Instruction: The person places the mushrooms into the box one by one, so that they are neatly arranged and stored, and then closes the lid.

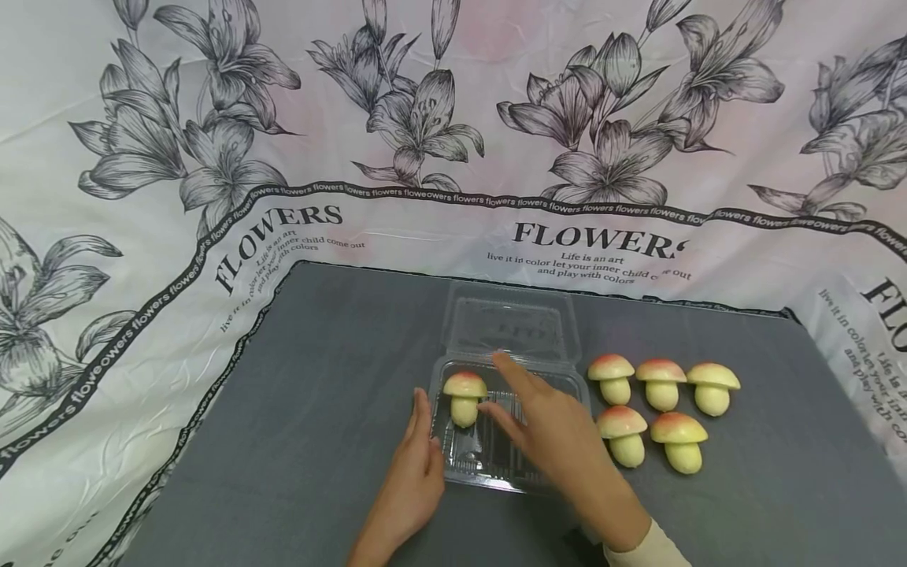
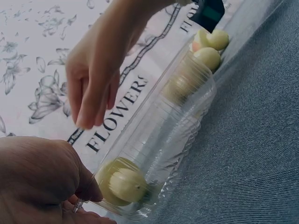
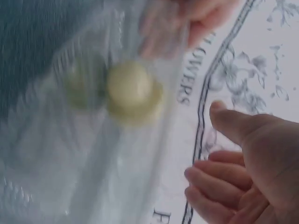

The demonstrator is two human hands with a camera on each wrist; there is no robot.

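A clear plastic clamshell box (image 1: 489, 482) lies on the grey cloth with its lid (image 1: 510, 323) folded back. One toy mushroom (image 1: 465, 398), red-yellow cap and pale stem, is in the box's left part. At the left rim, my left hand (image 1: 411, 476) pinches the box edge between thumb and fingers, as the left wrist view shows beside the mushroom (image 2: 126, 184). Above the box hovers my right hand (image 1: 556, 437), thumb and fingers apart and holding nothing; the thumb tip is close to the mushroom. In the right wrist view the right hand (image 3: 252, 163) is empty, with the box blurred.
Several more mushrooms stand in two rows just right of the box, among them a front one (image 1: 680, 442) and a back one (image 1: 712, 387). Behind the grey table cloth (image 1: 319, 378) hangs a white flower-printed fabric (image 1: 439, 228), which also borders the left side.
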